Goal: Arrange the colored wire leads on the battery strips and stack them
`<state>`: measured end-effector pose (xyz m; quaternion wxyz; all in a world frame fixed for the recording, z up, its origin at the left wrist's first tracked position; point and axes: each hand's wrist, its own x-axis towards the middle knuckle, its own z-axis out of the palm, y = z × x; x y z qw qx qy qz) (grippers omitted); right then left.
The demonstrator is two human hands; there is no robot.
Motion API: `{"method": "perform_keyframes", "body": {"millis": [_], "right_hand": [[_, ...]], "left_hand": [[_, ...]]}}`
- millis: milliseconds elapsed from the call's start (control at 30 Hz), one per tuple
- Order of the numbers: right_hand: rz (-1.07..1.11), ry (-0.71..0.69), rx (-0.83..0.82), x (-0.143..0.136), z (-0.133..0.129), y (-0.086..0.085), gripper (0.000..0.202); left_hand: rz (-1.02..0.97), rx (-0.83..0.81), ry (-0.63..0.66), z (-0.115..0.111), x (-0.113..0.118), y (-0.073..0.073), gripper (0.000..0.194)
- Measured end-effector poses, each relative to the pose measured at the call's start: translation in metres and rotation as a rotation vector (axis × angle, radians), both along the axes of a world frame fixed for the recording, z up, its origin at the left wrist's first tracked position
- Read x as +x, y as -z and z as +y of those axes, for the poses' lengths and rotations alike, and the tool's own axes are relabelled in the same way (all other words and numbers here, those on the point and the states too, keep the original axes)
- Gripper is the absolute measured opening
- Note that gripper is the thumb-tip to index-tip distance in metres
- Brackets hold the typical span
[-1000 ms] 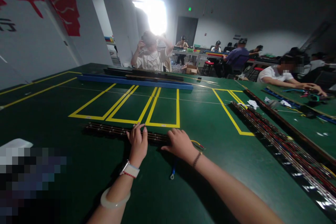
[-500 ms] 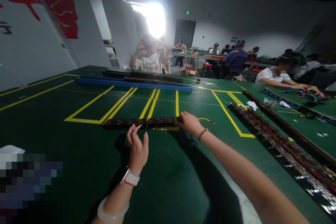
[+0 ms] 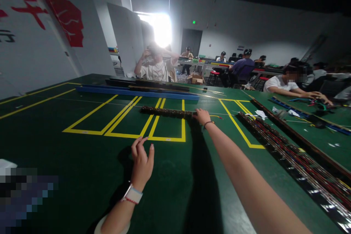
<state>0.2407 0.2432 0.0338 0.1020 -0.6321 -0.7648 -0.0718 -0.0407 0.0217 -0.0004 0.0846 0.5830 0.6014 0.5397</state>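
My right hand (image 3: 202,116) is closed on the right end of a dark, narrow bundle of wires (image 3: 167,112), which looks like a cable harness. It reaches leftward over the yellow tape lines on the green table. A short yellow lead (image 3: 216,116) with a red tip sticks out past the hand. Nearer to me, my left hand (image 3: 142,159) is held above the table with its fingers apart, holding nothing. It is nearest to the front corner of the yellow tape outline (image 3: 167,139), and the bundle lies beyond it.
A blue trough (image 3: 137,92) and dark strips lie across the far side of the table. On the right runs a long rack of wire bundles (image 3: 285,153), with a dark rail (image 3: 276,120) beside it. A person sits opposite; another person's hands (image 3: 319,97) handle wires at right.
My right hand has moved the wire bundle away from me and to the right. My left hand, earlier near the bundle, is now apart from it.
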Motion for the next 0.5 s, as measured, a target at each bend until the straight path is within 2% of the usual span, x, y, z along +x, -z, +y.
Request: {"method": "perform_keyframes", "body": {"millis": [133, 267, 400, 500], "right_hand": [[0.045, 0.007, 0.086, 0.005, -0.010, 0.004, 0.045], [0.056, 0.012, 0.148, 0.033, -0.056, 0.010, 0.040], [0.009, 0.099, 0.223, 0.097, -0.128, 0.013, 0.037], [-0.016, 0.309, 0.277, 0.162, -0.181, 0.014, 0.034]], "left_hand": [[-0.017, -0.065, -0.023, -0.001, -0.001, 0.000, 0.041], [0.001, -0.095, -0.018, -0.002, 0.000, 0.000, 0.043], [0.053, -0.068, -0.006, -0.002, 0.002, -0.002, 0.045], [0.092, -0.050, -0.003, -0.003, 0.004, -0.003, 0.045]]}}
